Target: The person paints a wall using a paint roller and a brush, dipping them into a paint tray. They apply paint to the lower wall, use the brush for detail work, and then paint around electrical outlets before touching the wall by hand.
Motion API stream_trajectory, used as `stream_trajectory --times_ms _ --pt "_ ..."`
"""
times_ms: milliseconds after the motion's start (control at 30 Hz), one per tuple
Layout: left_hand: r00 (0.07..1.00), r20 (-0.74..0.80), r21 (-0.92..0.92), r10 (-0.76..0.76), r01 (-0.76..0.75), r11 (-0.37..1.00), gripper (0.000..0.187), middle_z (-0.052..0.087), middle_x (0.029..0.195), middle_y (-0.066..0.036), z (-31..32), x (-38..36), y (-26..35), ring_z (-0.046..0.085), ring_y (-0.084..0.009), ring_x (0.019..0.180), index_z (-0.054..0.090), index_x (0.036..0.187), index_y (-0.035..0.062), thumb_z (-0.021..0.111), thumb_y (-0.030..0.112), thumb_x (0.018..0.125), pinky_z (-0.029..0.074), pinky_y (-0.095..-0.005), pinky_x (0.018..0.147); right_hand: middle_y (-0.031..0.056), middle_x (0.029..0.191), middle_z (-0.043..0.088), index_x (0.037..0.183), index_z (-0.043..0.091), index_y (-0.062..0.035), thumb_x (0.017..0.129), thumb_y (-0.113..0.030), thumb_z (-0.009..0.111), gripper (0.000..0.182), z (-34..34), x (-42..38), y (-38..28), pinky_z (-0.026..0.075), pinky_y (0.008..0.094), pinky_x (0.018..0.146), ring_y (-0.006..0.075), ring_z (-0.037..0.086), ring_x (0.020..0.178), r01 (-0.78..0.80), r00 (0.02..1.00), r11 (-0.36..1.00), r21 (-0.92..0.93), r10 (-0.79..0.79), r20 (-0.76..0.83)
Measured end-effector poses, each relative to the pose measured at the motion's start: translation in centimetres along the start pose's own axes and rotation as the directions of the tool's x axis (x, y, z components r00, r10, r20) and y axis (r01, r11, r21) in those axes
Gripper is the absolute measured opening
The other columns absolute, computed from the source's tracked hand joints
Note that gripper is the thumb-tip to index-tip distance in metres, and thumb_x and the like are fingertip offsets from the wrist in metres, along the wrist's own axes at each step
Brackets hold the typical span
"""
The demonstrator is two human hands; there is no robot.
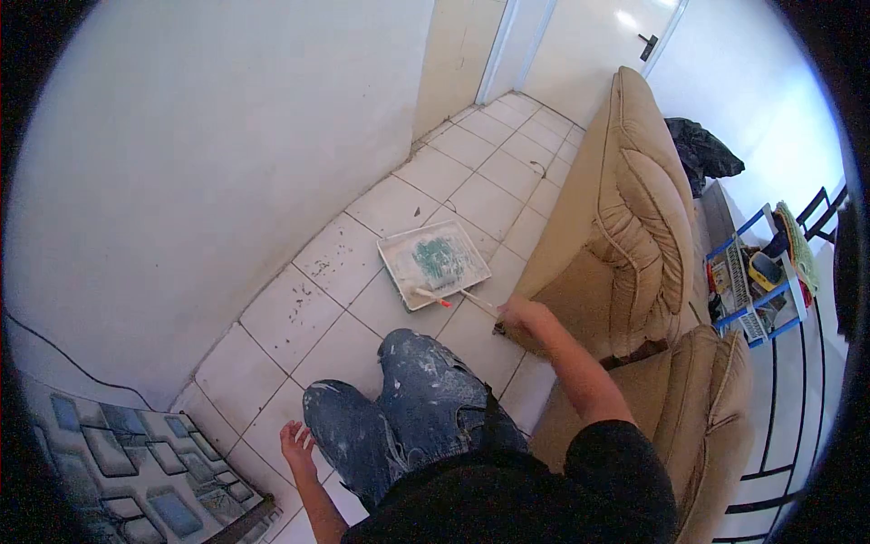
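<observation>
Right hand on the handle, left hand free, tray on the tiles!
Here we are: our right hand [525, 314] is closed around a pale handle [479, 299] that reaches over the near right edge of the paint tray [396, 257], where green paint [437, 257] smears the middle. Its far end may be a roller; we can't tell for sure. Our left hand [297, 446], fingers loosely spread and holding nothing, hangs beside the left knee. To work cleanly, we'd keep the pressure light and even — and steer clear of the red-tipped brush [434, 297] lying across the near rim. The tan sofa [566, 272] crowds us on the right, so a low, controlled wrist should serve best.
</observation>
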State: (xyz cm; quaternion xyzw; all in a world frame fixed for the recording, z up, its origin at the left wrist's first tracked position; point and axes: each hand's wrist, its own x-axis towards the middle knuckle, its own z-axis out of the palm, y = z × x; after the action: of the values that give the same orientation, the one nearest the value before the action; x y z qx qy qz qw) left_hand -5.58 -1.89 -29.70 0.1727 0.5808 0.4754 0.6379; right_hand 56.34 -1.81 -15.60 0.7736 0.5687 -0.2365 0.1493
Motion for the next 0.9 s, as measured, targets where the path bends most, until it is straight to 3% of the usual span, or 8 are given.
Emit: stream_trajectory --times_ms 133,200,333,400,467,567,667,900 --pt "1.0 -0.006 0.049 -0.003 0.003 0.999 0.044 0.057 0.117 -0.003 1.2 -0.7 0.8 0.056 -0.0217 0.102 0.054 0.122 0.0162 0.053 0.046 0.09 0.041 -0.0394 0.084 0.0214 0.111 0.065 0.107 0.067 -0.0027 0.08 -0.015 0.056 0.032 2.2 6.5 -1.5 0.052 0.049 0.084 0.0361 0.065 0.1 0.049 0.979 0.995 0.084 -0.031 -0.203" --pt "1.0 0.019 0.052 0.014 -0.015 0.999 0.045 0.057 0.117 -0.004 2.0 -1.1 1.5 0.056 -0.0219 0.103 0.053 0.123 0.0158 0.054 0.046 0.09 0.042 -0.0394 0.084 0.0201 0.116 0.064 0.119 0.061 -0.004 0.08 -0.012 0.052 0.041 2.1 9.3 -2.2 0.051 0.0452 0.086 0.0369 0.062 0.105 -0.117 0.986 0.986 0.118 0.129 -0.103" --pt "0.998 0.026 0.034 0.053 -0.054 0.998 0.044 0.057 0.119 -0.004 0.0 -1.1 2.3 0.056 -0.022 0.105 0.055 0.122 0.0164 0.054 0.046 0.09 0.041 -0.0398 0.085 0.0199 0.103 0.068 0.097 0.07 -0.0023 0.08 -0.017 0.056 0.027 -6.8 5.0 -5.6 0.054 0.0464 0.078 0.0338 0.067 0.094 -0.15 0.989 0.989 -0.005 0.15 0.018" --pt "0.998 -0.004 0.03 0.057 -0.057 0.998 0.044 0.057 0.121 -0.003 -1.4 -1.3 2.4 0.056 -0.022 0.107 0.055 0.122 0.0166 0.053 0.046 0.09 0.041 -0.04 0.087 0.0187 0.093 0.07 0.09 0.071 -0.0018 0.078 -0.017 0.058 0.024 -8.8 4.1 -3.4 0.054 0.0448 0.075 0.0325 0.068 0.088 -0.307 0.949 0.945 0.11 0.297 0.102" --pt "0.998 -0.04 0.027 0.046 -0.045 0.999 0.044 0.057 0.12 -0.003 -2.8 -1.4 2.4 0.056 -0.0212 0.105 0.054 0.122 0.0168 0.053 0.047 0.089 0.04 -0.041 0.088 0.0143 0.076 0.068 0.088 0.068 -0.0027 0.085 -0.017 0.051 0.022 -9.7 4.3 -1.1 0.052 0.0423 0.06 0.0255 0.065 0.062 -0.316 0.918 0.948 -0.03 0.314 0.242" --pt "0.997 -0.08 0.007 0.0 0.0 1.0 0.046 0.056 0.122 -0.003 -5.8 -1.0 1.6 0.055 -0.0225 0.109 0.053 0.125 0.0172 0.054 0.046 0.089 0.038 -0.0426 0.092 0.0121 0.072 0.066 0.085 0.067 -0.004 0.087 -0.022 0.052 0.023 -9.6 1.0 -1.0 0.05 0.041 0.058 0.0243 0.062 0.059 -0.26 0.926 0.943 -0.208 0.305 0.222" --pt "0.993 -0.119 0.0 -0.007 0.007 1.0 0.048 0.055 0.125 -0.003 -8.0 -1.2 0.4 0.054 -0.0241 0.11 0.053 0.127 0.0176 0.054 0.046 0.088 0.037 -0.0439 0.093 0.0117 0.069 0.064 0.08 0.066 -0.0045 0.087 -0.024 0.054 0.024 -7.0 4.0 3.8 0.05 0.04 0.057 0.0234 0.059 0.055 -0.463 0.846 0.87 0.17 0.377 0.378" --pt "0.992 -0.122 0.062 -0.044 0.052 0.997 0.044 0.057 0.119 -0.003 -8.0 -2.6 -1.6 0.055 -0.0231 0.108 0.054 0.121 0.0197 0.054 0.048 0.087 0.038 -0.0432 0.088 0.0126 0.079 0.07 0.085 0.07 -0.0048 0.078 -0.023 0.061 0.022 -5.5 6.9 4.8 0.052 0.0429 0.063 0.026 0.066 0.067 -0.383 0.903 0.923 0.026 0.369 0.219"
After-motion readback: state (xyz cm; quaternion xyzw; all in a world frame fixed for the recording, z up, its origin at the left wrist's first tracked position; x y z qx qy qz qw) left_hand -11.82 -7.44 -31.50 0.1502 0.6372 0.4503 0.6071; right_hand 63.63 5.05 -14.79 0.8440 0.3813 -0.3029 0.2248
